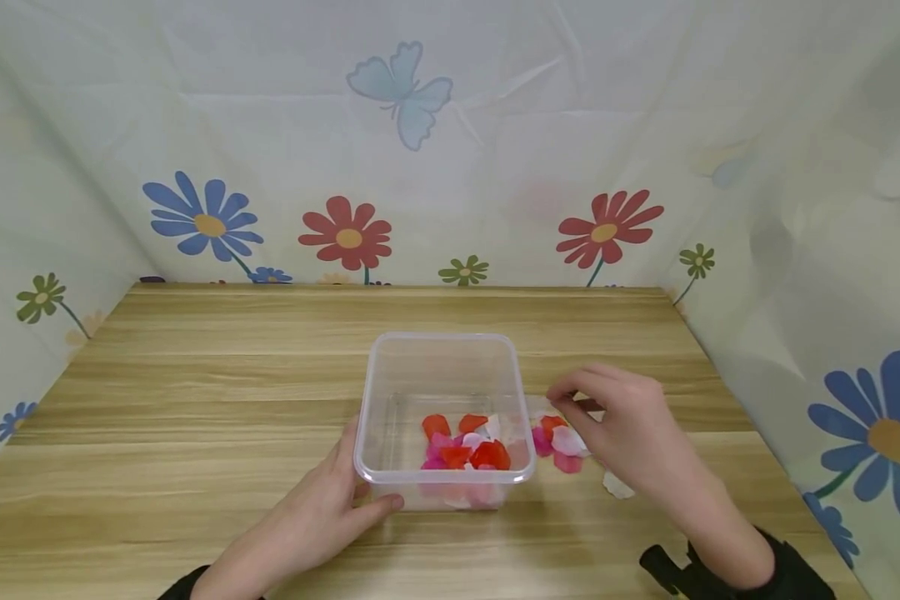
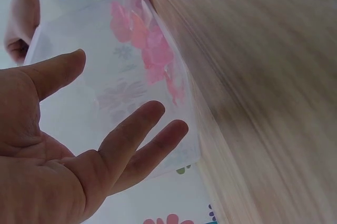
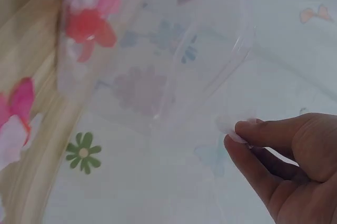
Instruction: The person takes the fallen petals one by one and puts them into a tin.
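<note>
A clear plastic container (image 1: pixel 401 442) stands on the table with red, pink and white petals (image 1: pixel 450 457) gathered inside, mostly on its right side. My left hand (image 1: pixel 318 510) is at its left wall, thumb by the front corner; the left wrist view shows the fingers (image 2: pixel 131 134) spread and fairly straight against the clear side. Just right of the rim, my right hand (image 1: pixel 630 425) is raised and pinches a pale, whitish petal (image 3: pixel 237 138) between thumb and forefinger. Below that hand lies a loose pile of petals (image 1: pixel 567 442), partly hidden by it.
One white petal (image 1: pixel 617 485) lies apart, right of the pile. A black strap-like piece (image 1: pixel 662 568) sits by the right sleeve. The wood-grain table (image 1: pixel 195 400) is bordered by white cloth walls (image 1: pixel 487 167) printed with flowers and a butterfly.
</note>
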### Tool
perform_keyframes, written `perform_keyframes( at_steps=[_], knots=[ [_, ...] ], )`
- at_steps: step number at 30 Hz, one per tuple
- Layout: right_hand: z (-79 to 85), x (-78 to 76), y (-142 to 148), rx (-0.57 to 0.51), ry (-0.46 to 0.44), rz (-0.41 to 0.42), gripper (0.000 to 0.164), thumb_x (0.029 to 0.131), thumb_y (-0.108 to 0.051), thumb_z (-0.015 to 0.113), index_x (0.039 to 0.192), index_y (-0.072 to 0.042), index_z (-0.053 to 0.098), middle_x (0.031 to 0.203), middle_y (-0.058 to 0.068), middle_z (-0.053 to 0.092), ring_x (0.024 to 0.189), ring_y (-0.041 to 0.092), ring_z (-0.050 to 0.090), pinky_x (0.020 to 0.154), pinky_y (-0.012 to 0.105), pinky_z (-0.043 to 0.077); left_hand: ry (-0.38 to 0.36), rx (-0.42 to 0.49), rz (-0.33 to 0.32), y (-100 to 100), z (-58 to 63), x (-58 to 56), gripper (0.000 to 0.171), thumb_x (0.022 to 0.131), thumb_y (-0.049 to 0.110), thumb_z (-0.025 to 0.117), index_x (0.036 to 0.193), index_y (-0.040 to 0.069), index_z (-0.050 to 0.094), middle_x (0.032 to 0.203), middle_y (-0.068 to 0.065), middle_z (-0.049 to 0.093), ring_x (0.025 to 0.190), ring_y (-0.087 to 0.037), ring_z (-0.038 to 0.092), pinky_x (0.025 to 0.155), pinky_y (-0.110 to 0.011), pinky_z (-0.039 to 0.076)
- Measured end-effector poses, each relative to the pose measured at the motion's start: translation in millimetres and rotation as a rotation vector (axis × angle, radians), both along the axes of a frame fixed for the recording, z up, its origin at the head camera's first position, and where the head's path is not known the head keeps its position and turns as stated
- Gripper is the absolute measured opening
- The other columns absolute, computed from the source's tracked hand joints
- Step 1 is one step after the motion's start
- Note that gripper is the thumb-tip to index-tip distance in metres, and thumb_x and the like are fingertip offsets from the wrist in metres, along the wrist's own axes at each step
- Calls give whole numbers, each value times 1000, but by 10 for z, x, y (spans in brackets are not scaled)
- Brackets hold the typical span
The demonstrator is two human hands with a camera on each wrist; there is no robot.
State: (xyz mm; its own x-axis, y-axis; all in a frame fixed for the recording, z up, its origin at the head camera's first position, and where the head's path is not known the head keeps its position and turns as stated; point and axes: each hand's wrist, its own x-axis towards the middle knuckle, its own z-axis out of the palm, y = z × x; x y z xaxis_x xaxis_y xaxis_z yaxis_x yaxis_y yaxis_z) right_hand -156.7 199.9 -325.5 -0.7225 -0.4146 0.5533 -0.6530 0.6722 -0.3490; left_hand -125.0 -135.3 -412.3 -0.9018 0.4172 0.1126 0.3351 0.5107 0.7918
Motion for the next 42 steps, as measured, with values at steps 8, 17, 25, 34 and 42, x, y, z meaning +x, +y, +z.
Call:
perform_keyframes(
  at_steps=[8, 17, 25, 34, 42],
  knots=[
    [66, -27, -296, -26, -6, 155, 31, 72, 12, 87, 91, -9, 75, 92, -4, 71, 80, 8, 67, 70, 27, 61, 6, 10, -9, -5, -11, -6, 95, 92, 23, 80, 160, 21, 15, 146, -15, 47, 126, -29, 57, 100, -43, 52],
    [-50, -84, -443, 22, -27, 198, 24, 78, 7, 86, 93, -7, 75, 91, -2, 71, 79, 8, 66, 72, 22, 60, -5, 47, -18, 4, -16, -16, 96, 91, 16, 81, 161, 19, 15, 147, -16, 46, 125, -29, 57, 101, -42, 51],
    [-83, -98, -456, 69, -54, 190, 31, 79, 3, 87, 107, -6, 77, 106, 4, 75, 99, 17, 72, 82, 30, 60, -3, 40, -11, 5, -18, -11, 95, 91, 18, 81, 160, 20, 16, 146, -16, 47, 124, -28, 57, 102, -43, 50],
    [-86, -110, -356, 61, -38, 136, 34, 80, 2, 86, 111, -5, 76, 113, 8, 74, 102, 21, 72, 82, 34, 61, -20, 33, -3, 8, -14, -9, 96, 90, 18, 81, 160, 21, 16, 147, -14, 46, 124, -27, 58, 102, -44, 50],
    [-87, -132, -128, 87, -64, -50, 28, 84, 0, 83, 110, -7, 74, 105, 3, 72, 87, 18, 69, 74, 36, 62, 1, 21, -6, 2, -22, -10, 96, 91, 18, 81, 160, 21, 16, 147, -14, 46, 122, -27, 58, 101, -45, 51]
  ],
)
